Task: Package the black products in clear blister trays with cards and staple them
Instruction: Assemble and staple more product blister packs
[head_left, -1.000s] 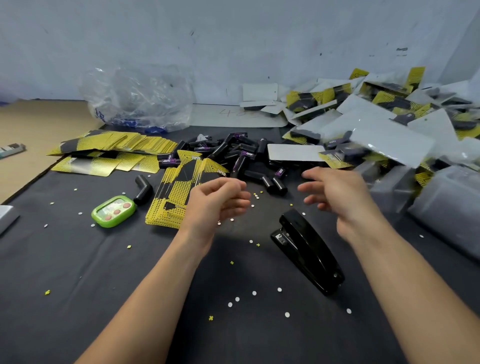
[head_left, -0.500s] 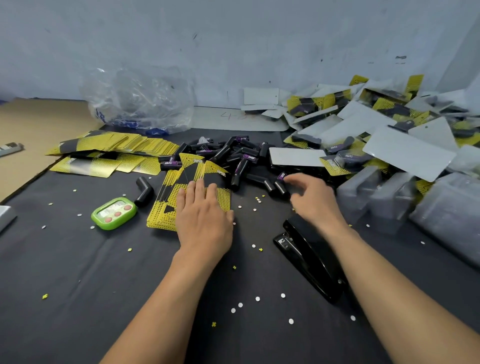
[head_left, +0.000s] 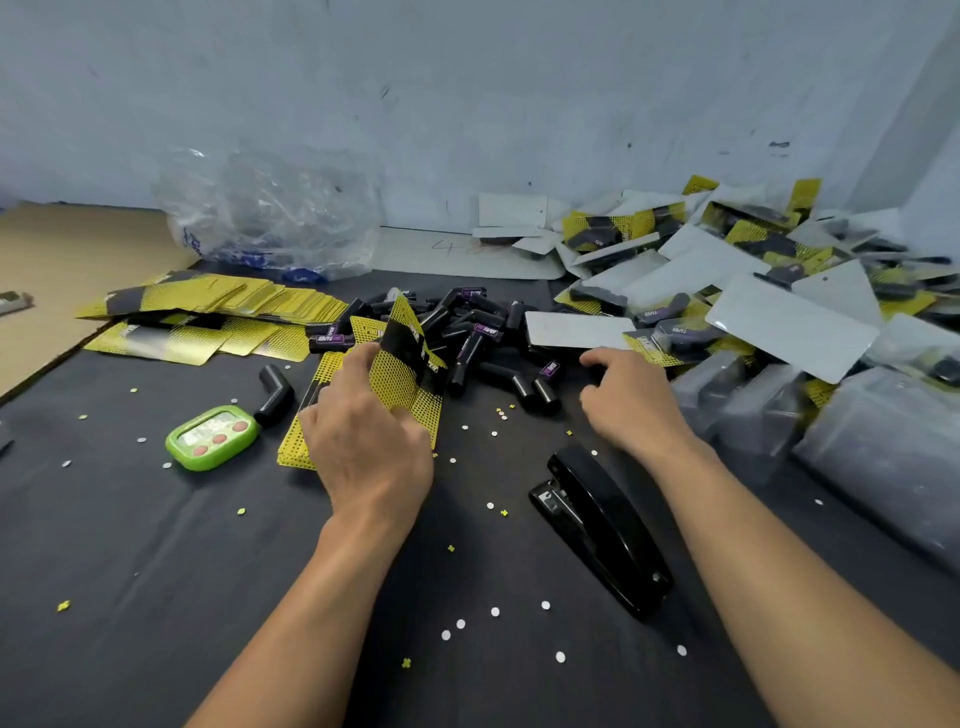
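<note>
My left hand (head_left: 363, 452) pinches one yellow-and-black card (head_left: 400, 364) and tilts it up off the card stack (head_left: 301, 447) on the black mat. Just behind lies a heap of black products (head_left: 467, 332) with purple labels. My right hand (head_left: 634, 400) hovers palm down beside the nearest black products (head_left: 540, 387), fingers loosely curled, with nothing visible in it. Clear blister trays (head_left: 753, 410) stand stacked to its right. A black stapler (head_left: 602, 530) lies between my forearms.
Finished packs and white card backs (head_left: 727, 270) pile up at the back right. More yellow cards (head_left: 208, 306) fan out at the back left before a crumpled plastic bag (head_left: 270, 213). A green timer (head_left: 213, 436) and a lone black product (head_left: 275, 395) lie left of the stack.
My left hand went from lying flat on the card stack to lifting one card up by its edge. My right hand drew back slightly to the right of the black products.
</note>
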